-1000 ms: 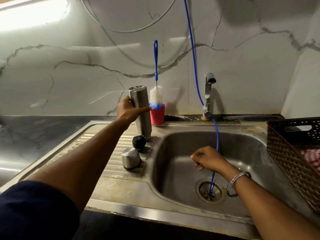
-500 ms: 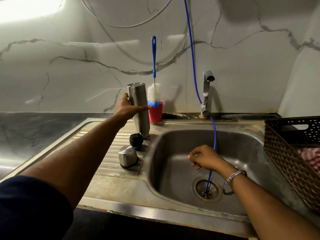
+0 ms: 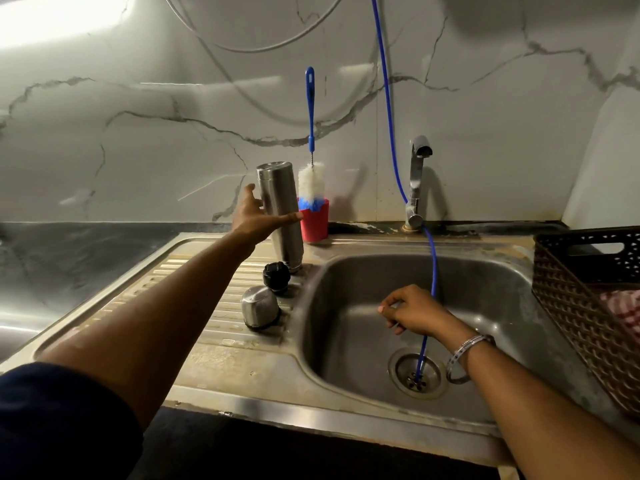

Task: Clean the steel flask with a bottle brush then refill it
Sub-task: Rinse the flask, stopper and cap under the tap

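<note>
The steel flask [image 3: 281, 199] stands on the ribbed drainboard [image 3: 194, 289], left of the sink basin [image 3: 346, 344]. My left hand [image 3: 257, 220] lies against its side with fingers stretched across the front and the thumb lifted off behind. A bottle brush [image 3: 311, 181] with a blue handle and white bristles stands in a red cup [image 3: 316, 225] just right of the flask. A black stopper [image 3: 276, 276] and a steel cap [image 3: 259, 306] sit in front of the flask. My right hand [image 3: 412, 313] hovers over the basin with loosely curled fingers, holding nothing.
A steel tap [image 3: 417, 174] stands behind the basin. A blue hose [image 3: 389, 116] hangs from above and runs down into the drain [image 3: 417, 372]. A dark woven basket [image 3: 571, 306] holding a red checked cloth [image 3: 623, 306] sits at the right edge.
My left hand has loosened its grip on the flask; fingers straightened and the thumb came away. The flask now stands on the drainboard. The right hand stayed over the basin.
</note>
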